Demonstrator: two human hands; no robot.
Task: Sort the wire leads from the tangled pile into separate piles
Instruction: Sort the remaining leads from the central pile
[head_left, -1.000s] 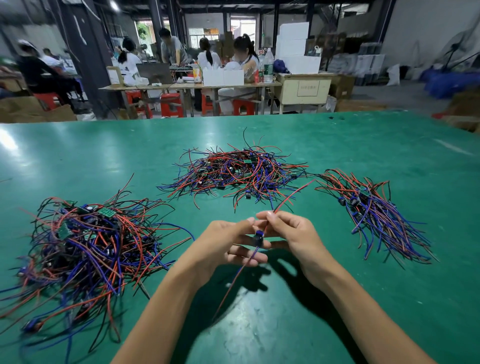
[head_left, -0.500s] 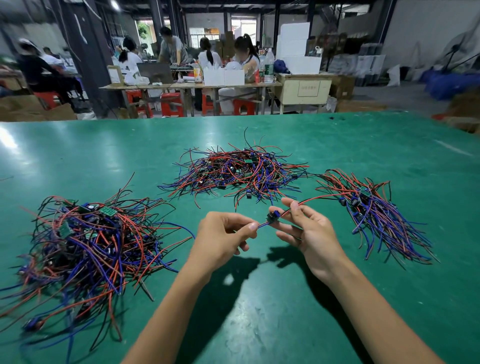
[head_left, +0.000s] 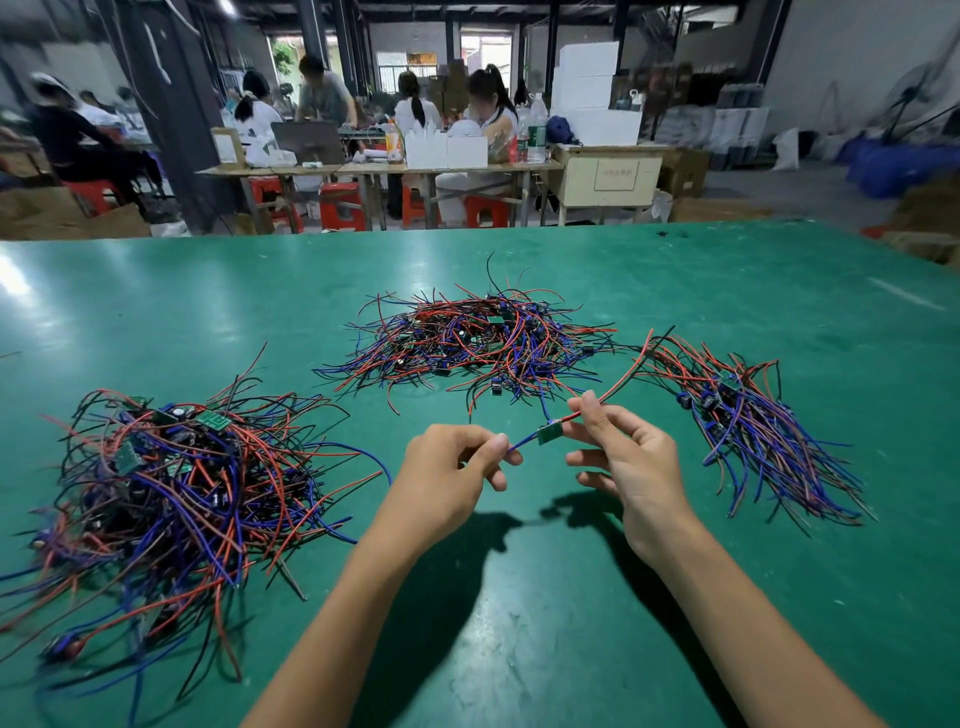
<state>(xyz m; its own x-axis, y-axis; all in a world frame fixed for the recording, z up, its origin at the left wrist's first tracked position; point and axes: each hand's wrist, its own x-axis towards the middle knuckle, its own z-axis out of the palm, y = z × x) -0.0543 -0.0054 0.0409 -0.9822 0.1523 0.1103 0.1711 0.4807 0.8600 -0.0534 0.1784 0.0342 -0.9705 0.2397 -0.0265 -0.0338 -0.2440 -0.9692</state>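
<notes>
Both hands' grips pinch one wire lead (head_left: 550, 431): left hand (head_left: 457, 462) on its blue wire, right hand (head_left: 623, 457) on the red. The combed pile (head_left: 753, 431) looks small beside the tangled pile (head_left: 166, 488), so most sorting probably remains.

Green table (head_left: 675, 291) with three wire piles

A big tangled pile (head_left: 171, 499) lies lower left, a flatter pile (head_left: 478, 338) sits centre, and a combed pile (head_left: 753, 431) lies at right.

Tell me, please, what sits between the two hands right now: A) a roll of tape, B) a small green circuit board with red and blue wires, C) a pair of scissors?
B: the small green circuit board hangs between the left hand pinching its blue wire and the right hand pinching its red wire.
</notes>
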